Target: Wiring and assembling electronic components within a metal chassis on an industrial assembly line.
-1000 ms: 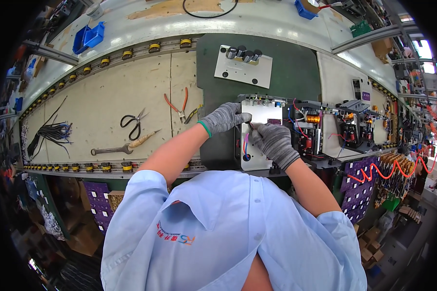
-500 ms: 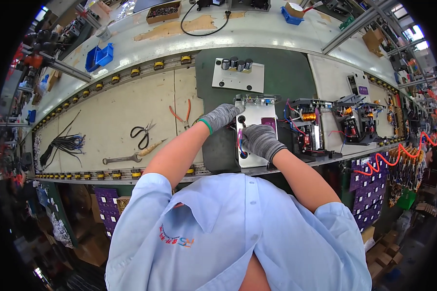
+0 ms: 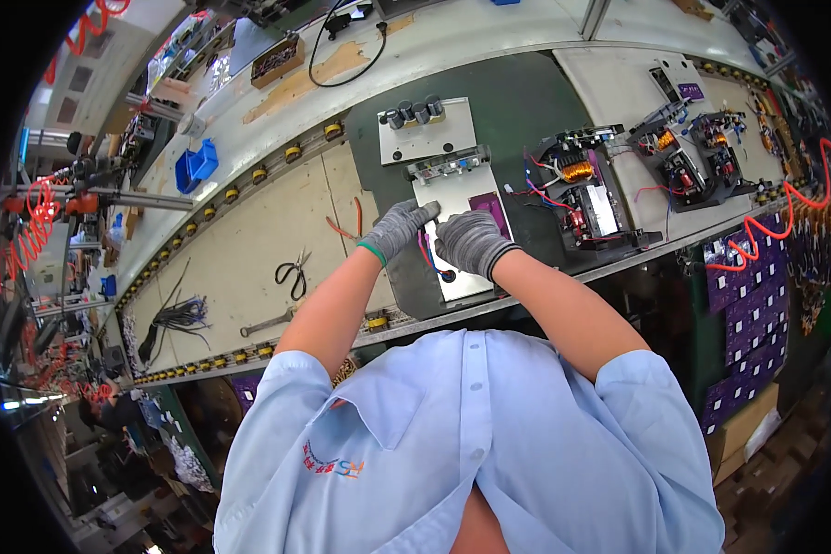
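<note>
A silver metal plate (image 3: 451, 191) lies on the dark green mat, with a purple circuit board (image 3: 487, 210) on its right side and a narrow circuit board assembly (image 3: 448, 163) along its far edge. At the plate's left edge is my left hand (image 3: 401, 228), gloved in grey, its fingers closed and their tips over the metal. My right hand (image 3: 475, 242), in a matching glove, is curled low over the plate's middle, fingertips close to the left ones. Whatever the fingers pinch is hidden. Red and blue wires (image 3: 425, 249) run beside the right hand toward a round black fitting (image 3: 447, 276).
Beyond lies another plate with several capacitors (image 3: 420, 113). Wired coil assemblies (image 3: 577, 185) stand to the right. Leftward are orange-handled pliers (image 3: 346, 226), black scissors (image 3: 292, 275), a wrench (image 3: 266, 324) and a black cable bundle (image 3: 180, 317). Roller strips (image 3: 259, 174) edge the bench.
The whole view has turned, so the bench now slants. My right hand has come closer to my left, and both now cover the plate's upper black fitting.
</note>
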{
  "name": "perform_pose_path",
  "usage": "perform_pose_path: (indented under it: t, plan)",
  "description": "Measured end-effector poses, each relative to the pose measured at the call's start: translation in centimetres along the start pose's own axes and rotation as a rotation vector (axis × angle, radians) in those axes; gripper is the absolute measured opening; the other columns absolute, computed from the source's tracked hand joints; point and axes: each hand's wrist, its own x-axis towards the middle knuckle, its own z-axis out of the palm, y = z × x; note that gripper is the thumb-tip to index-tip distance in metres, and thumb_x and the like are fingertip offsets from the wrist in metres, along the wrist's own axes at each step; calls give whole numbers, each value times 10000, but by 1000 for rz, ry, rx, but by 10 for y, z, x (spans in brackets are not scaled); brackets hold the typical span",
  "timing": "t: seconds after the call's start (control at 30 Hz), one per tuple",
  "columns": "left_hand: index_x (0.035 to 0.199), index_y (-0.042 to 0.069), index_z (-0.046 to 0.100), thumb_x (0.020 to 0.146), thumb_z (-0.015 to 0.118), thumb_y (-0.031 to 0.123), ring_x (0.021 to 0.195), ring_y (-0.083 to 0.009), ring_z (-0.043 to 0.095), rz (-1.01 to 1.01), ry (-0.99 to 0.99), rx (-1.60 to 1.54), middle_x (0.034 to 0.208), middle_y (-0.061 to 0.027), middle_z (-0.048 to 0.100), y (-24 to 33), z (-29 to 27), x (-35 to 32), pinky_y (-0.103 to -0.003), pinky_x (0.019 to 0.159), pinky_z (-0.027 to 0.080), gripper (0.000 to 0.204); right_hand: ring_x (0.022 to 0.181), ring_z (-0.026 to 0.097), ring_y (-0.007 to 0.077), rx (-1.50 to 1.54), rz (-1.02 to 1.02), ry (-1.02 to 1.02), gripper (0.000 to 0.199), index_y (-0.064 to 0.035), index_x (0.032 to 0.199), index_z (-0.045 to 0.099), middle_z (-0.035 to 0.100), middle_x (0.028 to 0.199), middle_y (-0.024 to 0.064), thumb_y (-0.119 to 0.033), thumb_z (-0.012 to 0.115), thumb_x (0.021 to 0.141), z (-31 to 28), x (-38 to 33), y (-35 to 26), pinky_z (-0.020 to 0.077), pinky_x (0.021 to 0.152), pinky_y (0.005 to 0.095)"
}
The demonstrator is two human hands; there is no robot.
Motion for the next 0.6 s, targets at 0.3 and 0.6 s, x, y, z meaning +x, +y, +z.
perform_pose_path:
  t: [0.3,0.6]
  plan:
    - [1093,-12,714,956,635,539,901,-209,607,6,67,39,964,-113,697,18,-3,-12,-375,893,484,573,881,735,320,-8,-16,-45,379,-67,1003,752,757,906,141,-329,480,970,0,3,1,556,800,488]
    - [1121,-32,712,951,644,557,955,-214,594,25,25,59,996,-129,705,-1,-6,0,-385,934,472,617,975,734,331,53,38,-79,404,-48,1058,752,760,1005,175,-309,462,952,-5,5,1,561,864,484]
